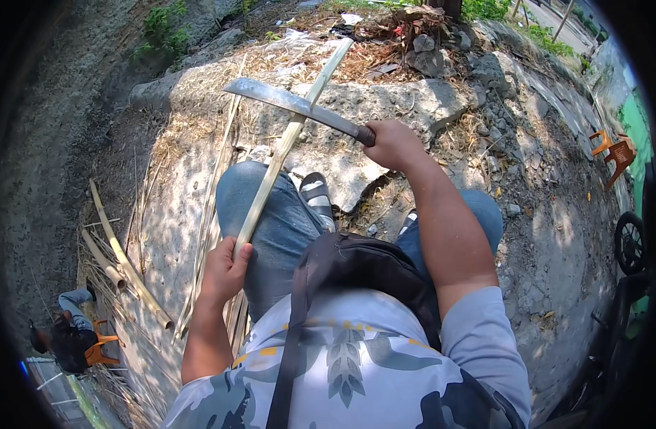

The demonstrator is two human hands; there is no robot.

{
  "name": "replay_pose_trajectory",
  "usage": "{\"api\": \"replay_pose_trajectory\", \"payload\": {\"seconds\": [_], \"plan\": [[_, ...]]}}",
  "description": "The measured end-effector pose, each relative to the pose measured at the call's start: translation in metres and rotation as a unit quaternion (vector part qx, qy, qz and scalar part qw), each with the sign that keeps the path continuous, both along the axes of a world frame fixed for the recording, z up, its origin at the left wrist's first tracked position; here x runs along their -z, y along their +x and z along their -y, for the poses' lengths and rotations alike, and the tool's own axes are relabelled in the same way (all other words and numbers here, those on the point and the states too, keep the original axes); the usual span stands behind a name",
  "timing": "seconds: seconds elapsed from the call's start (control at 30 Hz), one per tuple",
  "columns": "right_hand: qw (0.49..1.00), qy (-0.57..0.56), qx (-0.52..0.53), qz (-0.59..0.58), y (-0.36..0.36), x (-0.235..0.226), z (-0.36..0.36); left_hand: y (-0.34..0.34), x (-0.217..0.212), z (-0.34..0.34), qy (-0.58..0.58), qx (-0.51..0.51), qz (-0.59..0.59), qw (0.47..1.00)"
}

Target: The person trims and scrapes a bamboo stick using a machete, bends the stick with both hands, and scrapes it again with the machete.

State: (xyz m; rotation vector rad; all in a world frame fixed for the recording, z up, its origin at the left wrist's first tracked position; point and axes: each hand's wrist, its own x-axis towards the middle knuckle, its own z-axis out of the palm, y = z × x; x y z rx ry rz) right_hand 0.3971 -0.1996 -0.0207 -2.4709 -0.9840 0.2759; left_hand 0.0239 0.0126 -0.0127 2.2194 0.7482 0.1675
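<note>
My right hand (394, 145) is closed round the dark handle of a machete (278, 99), whose long blade points left. The blade lies across a split bamboo strip (274, 166), touching it in its upper part. Lower down, my left hand (226, 270) grips the near end of that strip, thumb along its side. The strip slants up and to the right over my left knee, its far end beyond the blade. Pale thin bamboo slats (212, 207) lie on the ground left of my leg.
Several round bamboo poles (128, 264) lie at the left. A person (69, 336) sits on an orange chair (101, 347) at the lower left. Broken concrete (414, 100) and rubble lie ahead. An orange plastic chair (614, 156) and a dark wheel (629, 243) are at the right.
</note>
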Motion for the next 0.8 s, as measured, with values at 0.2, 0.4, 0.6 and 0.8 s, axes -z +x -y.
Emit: {"api": "replay_pose_trajectory", "payload": {"seconds": [0.2, 0.4, 0.6, 0.8], "plan": [[0.985, 0.022, -0.164, 0.053, -0.021, 0.001, -0.013, 0.003, 0.002, 0.006, 0.048, -0.013, 0.011, 0.999], [0.966, -0.006, -0.211, 0.147, -0.019, -0.005, -0.015, 0.004, 0.000, 0.004, 0.049, 0.001, 0.011, 0.999], [0.998, 0.041, 0.034, 0.035, 0.002, 0.002, 0.001, 0.006, -0.004, 0.002, 0.041, 0.015, 0.013, 0.999], [0.999, 0.023, 0.017, 0.030, 0.002, 0.004, 0.001, 0.001, 0.002, -0.002, -0.002, 0.018, 0.032, 0.999]]}}
